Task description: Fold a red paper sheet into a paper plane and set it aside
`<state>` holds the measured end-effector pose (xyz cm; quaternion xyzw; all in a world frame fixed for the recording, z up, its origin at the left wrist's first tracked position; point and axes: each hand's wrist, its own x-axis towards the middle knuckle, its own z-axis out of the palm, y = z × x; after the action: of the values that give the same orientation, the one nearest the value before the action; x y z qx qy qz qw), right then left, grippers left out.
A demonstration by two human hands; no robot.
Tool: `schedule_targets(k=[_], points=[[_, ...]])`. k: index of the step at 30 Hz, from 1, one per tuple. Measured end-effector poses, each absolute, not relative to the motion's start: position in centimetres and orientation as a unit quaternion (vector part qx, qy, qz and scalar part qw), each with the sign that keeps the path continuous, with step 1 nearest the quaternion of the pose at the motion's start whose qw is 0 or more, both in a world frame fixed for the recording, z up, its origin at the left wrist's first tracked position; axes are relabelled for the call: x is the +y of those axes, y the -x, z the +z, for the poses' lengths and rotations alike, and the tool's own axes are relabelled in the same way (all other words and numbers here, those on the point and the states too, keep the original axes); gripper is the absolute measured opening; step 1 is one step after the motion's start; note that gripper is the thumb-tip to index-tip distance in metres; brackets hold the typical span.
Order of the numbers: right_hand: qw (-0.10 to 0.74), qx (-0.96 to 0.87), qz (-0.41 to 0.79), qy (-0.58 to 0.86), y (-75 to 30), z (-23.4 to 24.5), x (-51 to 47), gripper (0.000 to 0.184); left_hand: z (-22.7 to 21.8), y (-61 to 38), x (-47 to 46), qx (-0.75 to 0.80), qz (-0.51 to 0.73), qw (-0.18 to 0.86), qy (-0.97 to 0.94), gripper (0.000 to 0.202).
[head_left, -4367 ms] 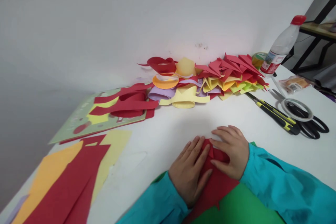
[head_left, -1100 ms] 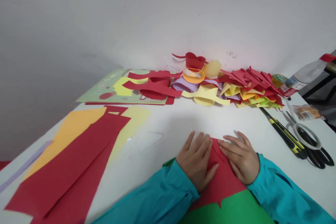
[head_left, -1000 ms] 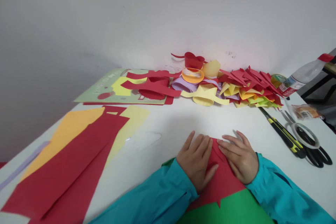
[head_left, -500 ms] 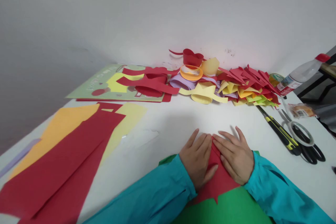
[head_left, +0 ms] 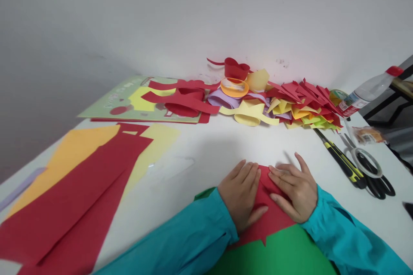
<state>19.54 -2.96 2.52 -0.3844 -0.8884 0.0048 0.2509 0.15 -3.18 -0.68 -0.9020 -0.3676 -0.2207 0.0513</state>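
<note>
A piece of red paper [head_left: 266,219] lies on a green sheet [head_left: 274,254] in front of me, with a small pointed tip at its near edge. My left hand [head_left: 241,193] rests flat on the red paper's left side, fingers extended toward its far edge. On the right side, my right hand [head_left: 295,191] presses with outstretched fingers, its index finger raised. A strip of red paper shows between the two hands, with a fold line near the top. The paper beneath my palms is hidden.
Red paper sheets [head_left: 71,193] lie left over orange paper [head_left: 64,154]. Cut paper crowns [head_left: 250,114] and a folded paper pile [head_left: 303,103] stand by the wall. A utility knife [head_left: 343,163], scissors [head_left: 377,187], a tape roll [head_left: 366,163] and a bottle [head_left: 368,92] sit right.
My right hand has slid a little to the right, away from my left hand. More of the red paper now shows between them. My left hand stays nearly in place.
</note>
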Motion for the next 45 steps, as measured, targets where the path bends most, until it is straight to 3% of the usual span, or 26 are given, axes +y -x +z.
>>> schedule_targets(k=[4,11,21,32,34,37,40,45], points=[[0.282,-0.883,0.0,0.376,-19.3,2.6,-3.2,0.034,-0.5,-0.1,-3.0,-0.364,-0.23,0.045,0.901,0.063],[0.256,-0.886,-0.012,0.385,-18.0,2.4,-3.9,0.042,-0.5,-0.2,-2.9,-0.361,-0.249,0.039,0.898,0.066],[0.308,-0.886,0.034,0.346,-18.2,2.4,-3.7,0.023,-0.6,-0.3,-3.1,-0.369,-0.266,0.063,0.888,0.059],[0.337,-0.864,0.064,0.369,-19.3,2.7,-3.0,0.019,0.3,0.6,-3.2,-0.352,-0.22,-0.011,0.91,0.069],[0.323,-0.853,0.026,0.409,-19.4,2.4,-2.8,0.016,0.5,0.7,-3.3,-0.347,-0.217,-0.024,0.912,0.071],[0.26,-0.861,-0.017,0.438,-19.3,1.9,-2.6,0.031,0.7,0.7,-3.4,-0.344,-0.214,-0.039,0.913,0.074],[0.209,-0.868,-0.036,0.449,-19.2,1.7,-2.5,0.034,0.8,0.7,-3.5,-0.342,-0.207,-0.046,0.915,0.076],[0.206,-0.858,-0.036,0.469,-19.5,1.8,-2.2,0.03,0.9,0.8,-3.5,-0.341,-0.195,-0.047,0.918,0.074]])
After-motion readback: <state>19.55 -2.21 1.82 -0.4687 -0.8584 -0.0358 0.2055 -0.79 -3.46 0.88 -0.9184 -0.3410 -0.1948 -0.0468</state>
